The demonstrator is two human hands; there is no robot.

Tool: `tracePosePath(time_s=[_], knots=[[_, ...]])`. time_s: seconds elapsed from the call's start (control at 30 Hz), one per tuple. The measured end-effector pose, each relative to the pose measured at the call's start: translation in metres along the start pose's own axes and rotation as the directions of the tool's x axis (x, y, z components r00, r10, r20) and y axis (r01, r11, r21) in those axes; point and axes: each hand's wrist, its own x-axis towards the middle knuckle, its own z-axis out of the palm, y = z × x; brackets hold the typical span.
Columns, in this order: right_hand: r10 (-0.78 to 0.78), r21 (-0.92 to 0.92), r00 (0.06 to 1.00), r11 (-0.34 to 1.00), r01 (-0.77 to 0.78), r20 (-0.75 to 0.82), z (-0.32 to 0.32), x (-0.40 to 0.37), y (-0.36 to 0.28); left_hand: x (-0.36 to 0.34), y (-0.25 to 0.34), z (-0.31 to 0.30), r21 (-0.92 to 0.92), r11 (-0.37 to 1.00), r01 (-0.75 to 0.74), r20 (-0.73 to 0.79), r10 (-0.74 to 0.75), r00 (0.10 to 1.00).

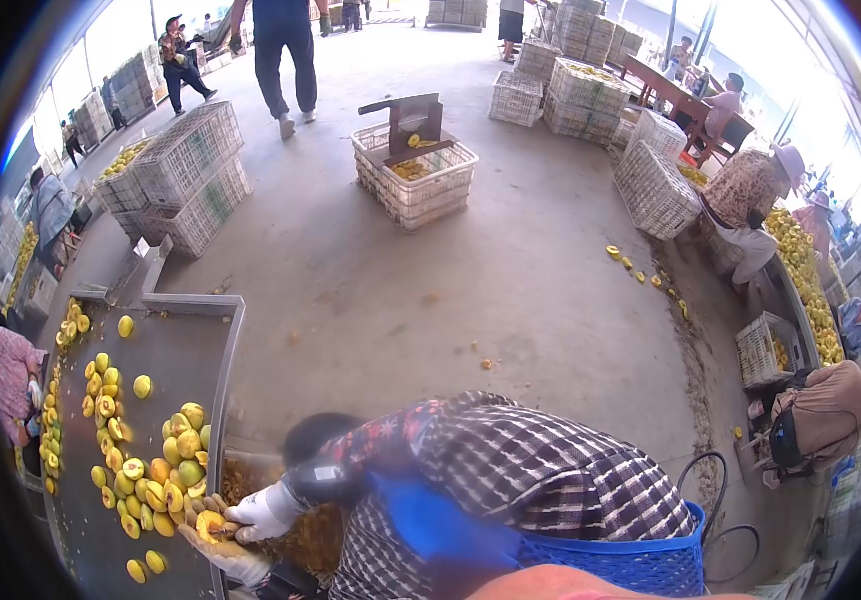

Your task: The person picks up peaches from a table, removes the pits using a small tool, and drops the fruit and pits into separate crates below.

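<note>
At the near corner of the metal table, my left hand [226,560], in a stained white glove, is closed around a yellow peach half [211,525] with its cut face up. My right hand [266,512], also in a white glove, presses its bent fingers together at the fruit's edge. Something small and brown shows at these fingertips, too small to make out. A pile of yellow peaches [141,490], some whole and some halved, lies right beside my hands. Below my right forearm is a heap of brown scraps [311,540], partly hidden by my arms.
The metal table [186,345] has a raised rim and more peaches along its far side, where a co-worker in a pink sleeve [16,370] sits. White crates [416,195] stand on the floor ahead. Peach pieces [641,275] litter the floor. Other people work at right.
</note>
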Motion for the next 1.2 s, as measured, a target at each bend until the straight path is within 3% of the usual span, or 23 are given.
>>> tracePosePath(time_s=[0.07,0.17,0.23,0.27,0.3,0.33,0.37,0.47,0.5,0.6,0.67,0.73,0.77,0.8,0.83,0.87,0.93,1.0,1.03,1.07,1.1,1.17,1.2], knots=[[0.012,0.003,1.0,1.0,-0.012,0.025,-0.001,-0.001,0.0,-0.001,0.001,-0.002,0.025,1.0,-0.004,-0.02,0.005,1.0],[-0.006,-0.083,0.998,0.996,0.011,0.062,-0.004,-0.001,0.002,0.006,0.006,-0.015,0.089,0.977,0.196,-0.016,-0.196,0.981],[-0.07,-0.086,0.997,0.994,0.073,0.041,0.005,0.005,0.02,0.016,0.0,-0.031,0.042,0.971,0.237,0.103,-0.24,0.965],[-0.045,0.105,0.997,0.994,0.038,0.069,0.013,0.009,0.03,0.015,0.002,-0.032,0.02,0.967,0.255,0.158,-0.255,0.954],[-0.023,0.287,0.994,0.958,-0.008,0.105,0.021,0.012,0.04,0.014,0.003,-0.033,0.008,0.968,0.25,0.112,-0.249,0.962],[-0.004,0.456,0.99,0.888,-0.063,0.144,0.026,0.014,0.045,0.008,0.008,-0.023,-0.004,0.969,0.245,0.066,-0.245,0.967],[0.117,0.62,0.956,0.739,-0.264,0.268,0.005,-0.009,0.005,0.002,0.012,-0.012,-0.016,0.97,0.242,0.022,-0.241,0.97],[0.025,0.791,0.855,0.367,-0.49,0.518,-0.001,-0.014,-0.007,-0.019,0.02,0.01,0.122,0.991,0.057,0.002,-0.058,0.998],[0.031,0.805,0.862,0.342,-0.485,0.506,-0.001,-0.019,-0.013,-0.002,0.013,-0.014,0.013,0.981,0.193,0.079,-0.193,0.978],[-0.124,0.803,0.797,0.171,-0.57,0.592,-0.001,-0.016,-0.008,0.0,0.014,-0.012,-0.17,0.935,0.312,0.079,-0.303,0.95],[-0.116,0.802,0.804,0.243,-0.546,0.583,0.0,-0.022,-0.015,-0.007,0.011,-0.009,-0.267,0.94,0.213,-0.073,-0.24,0.968],[-0.104,0.79,0.833,0.401,-0.465,0.543,-0.003,-0.029,-0.009,0.0,0.014,-0.033,-0.258,0.938,0.232,-0.079,-0.26,0.962],[-0.024,0.721,0.865,0.564,-0.402,0.501,-0.002,-0.028,0.003,-0.005,0.024,-0.032,-0.2,0.959,0.2,-0.14,-0.23,0.963],[-0.074,0.43,0.928,0.898,-0.097,0.364,0.01,-0.021,0.034,-0.001,0.024,-0.044,-0.084,0.989,0.125,-0.137,-0.136,0.981],[-0.123,-0.045,0.968,0.99,0.136,0.218,0.012,-0.017,0.04,0.007,0.022,-0.064,0.042,0.998,0.055,-0.138,-0.049,0.989],[-0.023,-0.157,0.963,0.985,0.067,0.267,0.005,-0.021,0.055,0.002,0.019,-0.09,0.179,0.984,-0.006,-0.151,0.033,0.988],[0.216,-0.436,0.925,0.898,-0.062,0.311,-0.016,-0.025,0.021,-0.015,0.033,-0.093,0.336,0.929,-0.153,0.059,0.141,0.988],[0.182,-0.268,0.93,0.959,-0.096,0.318,-0.024,-0.017,0.017,-0.031,0.039,-0.096,0.254,0.955,-0.153,-0.01,0.161,0.987],[0.132,-0.341,0.938,0.94,-0.016,0.319,-0.025,-0.008,0.026,-0.034,0.042,-0.102,0.205,0.973,-0.109,-0.056,0.123,0.991],[0.139,-0.338,0.943,0.941,-0.03,0.303,-0.026,-0.001,0.036,-0.036,0.044,-0.105,0.101,0.991,-0.083,-0.1,0.093,0.991],[0.162,-0.229,0.938,0.969,-0.092,0.307,-0.035,0.003,0.013,-0.039,0.045,-0.11,0.1,0.994,-0.045,-0.131,0.058,0.99],[0.032,-0.301,0.936,0.95,0.08,0.349,-0.045,0.015,0.021,-0.047,0.047,-0.114,0.102,0.995,0.006,-0.187,0.014,0.982],[0.185,-0.233,0.913,0.967,-0.103,0.364,-0.048,0.022,0.022,-0.048,0.047,-0.116,0.107,0.994,0.024,-0.222,0.001,0.975]])
